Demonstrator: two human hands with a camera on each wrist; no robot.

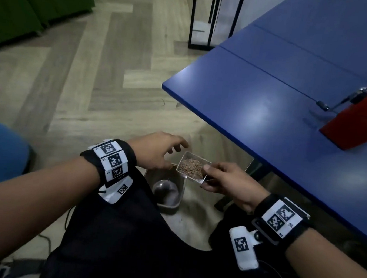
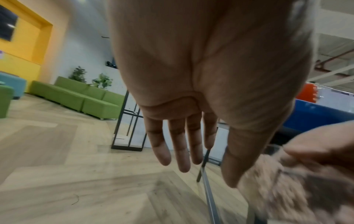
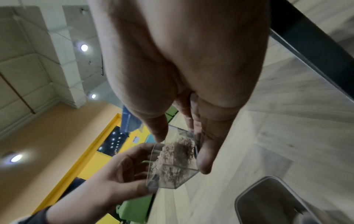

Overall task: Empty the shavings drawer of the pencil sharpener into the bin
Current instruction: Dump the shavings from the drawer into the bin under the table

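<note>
My right hand pinches one end of the clear shavings drawer, thumb on top and fingers underneath. The drawer is level and holds a heap of brown shavings. It hangs above the grey bin on the floor between my knees. My left hand hovers at the drawer's far end with fingers spread and relaxed; I cannot tell whether it touches the drawer. The red pencil sharpener stands on the blue table to the right. In the right wrist view the right hand grips the drawer.
The blue table's edge runs just right of my hands, with a dark table leg under it. Wood floor lies open ahead. A black metal frame stands further off, and green sofas line the wall.
</note>
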